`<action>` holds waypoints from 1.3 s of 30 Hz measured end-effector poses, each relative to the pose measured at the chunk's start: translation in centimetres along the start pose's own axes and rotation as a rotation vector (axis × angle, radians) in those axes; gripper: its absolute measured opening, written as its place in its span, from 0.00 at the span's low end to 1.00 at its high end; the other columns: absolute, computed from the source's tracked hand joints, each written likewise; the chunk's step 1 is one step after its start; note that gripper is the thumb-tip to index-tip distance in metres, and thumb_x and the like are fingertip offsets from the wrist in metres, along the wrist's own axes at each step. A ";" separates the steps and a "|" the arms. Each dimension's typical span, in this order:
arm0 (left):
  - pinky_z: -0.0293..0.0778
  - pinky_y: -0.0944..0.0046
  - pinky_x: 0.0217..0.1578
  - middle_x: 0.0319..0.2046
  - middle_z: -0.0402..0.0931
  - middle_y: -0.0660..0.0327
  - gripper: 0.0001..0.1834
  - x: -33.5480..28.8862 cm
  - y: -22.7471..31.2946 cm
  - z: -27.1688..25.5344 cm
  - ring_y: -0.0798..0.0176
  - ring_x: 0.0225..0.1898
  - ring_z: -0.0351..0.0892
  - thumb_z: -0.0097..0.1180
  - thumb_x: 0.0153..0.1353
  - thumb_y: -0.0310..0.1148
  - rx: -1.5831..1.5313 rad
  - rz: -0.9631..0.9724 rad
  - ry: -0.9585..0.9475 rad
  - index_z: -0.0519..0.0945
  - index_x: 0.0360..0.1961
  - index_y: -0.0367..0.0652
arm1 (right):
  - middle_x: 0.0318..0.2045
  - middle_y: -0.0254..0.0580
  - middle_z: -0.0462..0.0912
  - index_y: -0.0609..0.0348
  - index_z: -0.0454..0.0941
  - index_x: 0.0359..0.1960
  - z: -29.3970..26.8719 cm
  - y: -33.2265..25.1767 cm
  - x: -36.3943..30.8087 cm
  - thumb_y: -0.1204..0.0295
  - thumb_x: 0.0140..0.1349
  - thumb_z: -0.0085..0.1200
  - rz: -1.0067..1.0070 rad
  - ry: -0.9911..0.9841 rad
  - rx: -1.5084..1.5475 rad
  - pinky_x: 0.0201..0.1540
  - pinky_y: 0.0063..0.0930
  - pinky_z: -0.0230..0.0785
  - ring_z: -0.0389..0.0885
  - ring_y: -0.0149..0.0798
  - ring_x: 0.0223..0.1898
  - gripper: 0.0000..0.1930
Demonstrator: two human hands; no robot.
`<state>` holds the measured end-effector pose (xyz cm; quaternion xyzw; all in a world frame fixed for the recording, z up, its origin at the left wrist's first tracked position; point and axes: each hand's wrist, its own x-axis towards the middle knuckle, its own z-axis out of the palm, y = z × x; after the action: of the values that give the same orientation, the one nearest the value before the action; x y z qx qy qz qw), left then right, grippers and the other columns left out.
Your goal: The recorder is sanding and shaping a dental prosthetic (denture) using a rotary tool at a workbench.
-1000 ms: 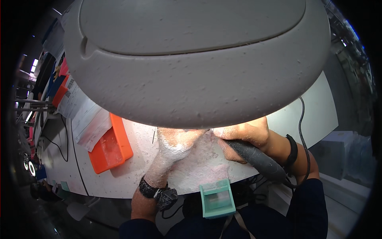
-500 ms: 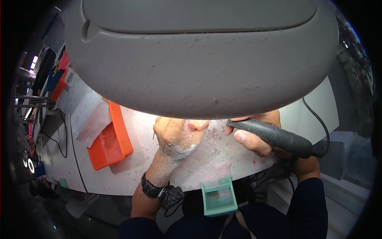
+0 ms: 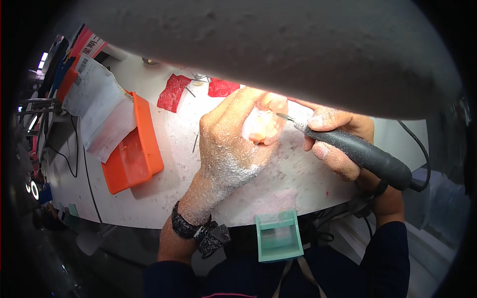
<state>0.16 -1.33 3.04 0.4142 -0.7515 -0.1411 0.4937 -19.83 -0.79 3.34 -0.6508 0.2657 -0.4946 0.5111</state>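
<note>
A pale pink denture-like piece (image 3: 271,124) sits in my left hand (image 3: 226,131), whose fingers are closed round it under bright light. White dust coats the back of this hand and its wrist. My right hand (image 3: 343,120) grips a dark rotary handpiece (image 3: 365,155) like a pen. Its slim metal bur (image 3: 284,116) points at the piece and lies very near its right side; whether they touch I cannot tell. Part of the right hand's far side is hidden by the grey hood.
A large grey hood (image 3: 278,59) hangs over the white dusty table (image 3: 174,198). At left stands an orange tray (image 3: 156,154) with papers (image 3: 102,107) leaning in it. Red pieces (image 3: 174,93) and a thin metal pin (image 3: 195,143) lie beyond. A green tray (image 3: 279,256) juts from the near edge.
The hood now covers less of the work, so the pink piece, the bur and the red pieces show. Both hands appear higher in the picture, still holding their things.
</note>
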 end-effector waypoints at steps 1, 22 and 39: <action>0.77 0.61 0.32 0.32 0.79 0.52 0.23 -0.2 0.2 -0.5 0.50 0.33 0.83 0.65 0.44 0.23 -0.034 -0.112 -0.094 0.74 0.45 0.37 | 0.47 0.61 0.78 0.65 0.72 0.41 -0.2 0.0 -0.3 0.80 0.49 0.54 0.040 -0.030 0.098 0.41 0.26 0.73 0.81 0.34 0.37 0.15; 0.79 0.69 0.30 0.45 0.73 0.54 0.46 -2.2 0.7 1.6 0.64 0.34 0.80 0.79 0.38 0.33 -0.158 0.293 -0.009 0.64 0.57 0.37 | 0.35 0.52 0.78 0.68 0.69 0.41 -0.9 1.2 1.6 0.83 0.59 0.50 0.403 -0.017 0.801 0.40 0.27 0.74 0.81 0.37 0.36 0.09; 0.68 0.50 0.53 0.43 0.68 0.51 0.17 -0.7 2.8 1.4 0.55 0.47 0.71 0.49 0.62 0.31 -1.070 -0.457 0.011 0.69 0.48 0.32 | 0.33 0.43 0.76 0.64 0.66 0.45 0.3 1.3 1.7 0.84 0.54 0.57 0.053 0.124 0.404 0.41 0.28 0.75 0.80 0.34 0.38 0.17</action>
<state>-2.29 0.67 3.63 0.2595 -0.4645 -0.6023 0.5951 -18.76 -2.58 2.79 -0.4962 0.2093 -0.5632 0.6267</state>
